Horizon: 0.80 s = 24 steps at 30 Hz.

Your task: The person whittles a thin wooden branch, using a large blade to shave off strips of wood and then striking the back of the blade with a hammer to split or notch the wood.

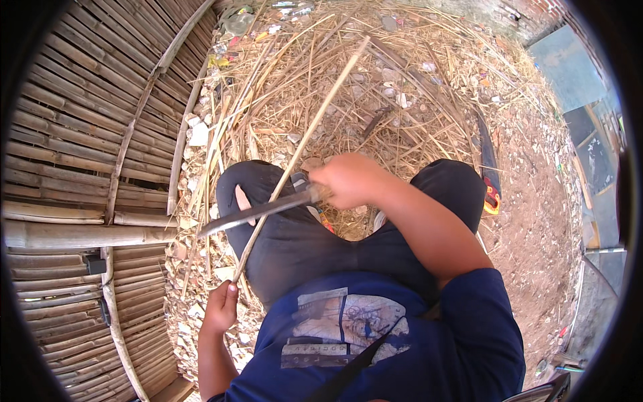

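Observation:
My left hand [220, 308], low on the left, is closed around the lower end of a long, thin bamboo strip [313, 127]. The strip slants up and to the right, past my left knee. In my right hand [353, 181], above my lap, is the handle of a long-bladed knife [258, 214]. Its blade points left and crosses the strip over my left thigh. Whether the edge bites into the strip, I cannot tell. My fingers hide most of the knife's handle, and the right hand is slightly blurred.
Bamboo shavings and split strips [408, 120] litter the ground ahead, mixed with stones and scraps. A handsaw [493, 191] with a red and yellow handle lies beside my right knee. A bamboo slat wall [87, 134] stands close on the left. Bluish panels [569, 70] lean at the far right.

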Tool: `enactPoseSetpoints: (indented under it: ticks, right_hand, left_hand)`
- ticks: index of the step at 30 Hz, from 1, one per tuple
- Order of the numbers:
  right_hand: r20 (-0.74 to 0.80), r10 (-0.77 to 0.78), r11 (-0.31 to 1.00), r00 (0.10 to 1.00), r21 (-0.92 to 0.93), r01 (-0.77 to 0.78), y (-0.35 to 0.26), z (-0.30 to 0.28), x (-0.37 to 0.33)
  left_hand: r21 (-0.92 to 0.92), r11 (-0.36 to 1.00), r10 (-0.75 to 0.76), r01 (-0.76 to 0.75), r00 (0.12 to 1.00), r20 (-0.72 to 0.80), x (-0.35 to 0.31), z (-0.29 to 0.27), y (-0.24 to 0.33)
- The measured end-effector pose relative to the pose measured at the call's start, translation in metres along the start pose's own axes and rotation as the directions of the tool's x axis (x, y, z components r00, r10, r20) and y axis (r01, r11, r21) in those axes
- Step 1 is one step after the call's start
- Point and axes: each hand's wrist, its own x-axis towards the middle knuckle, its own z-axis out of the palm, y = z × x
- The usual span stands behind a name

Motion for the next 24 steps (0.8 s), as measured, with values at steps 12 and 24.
enactPoseSetpoints:
  ticks: [12, 24]
  right_hand:
    - [-0.238, 0.278, 0.929, 0.931, 0.312, -0.198, 0.061, 0.003, 0.015]
    - [-0.192, 0.206, 0.945, 0.96, 0.292, -0.144, 0.066, -0.002, 0.007]
  left_hand:
    - [-0.06, 0.998, -0.016, 0.019, 0.999, 0.05, -0.004, -0.01, 0.004]
    - [-0.373, 0.918, -0.069, 0.137, 0.979, 0.19, 0.002, 0.014, -0.006]
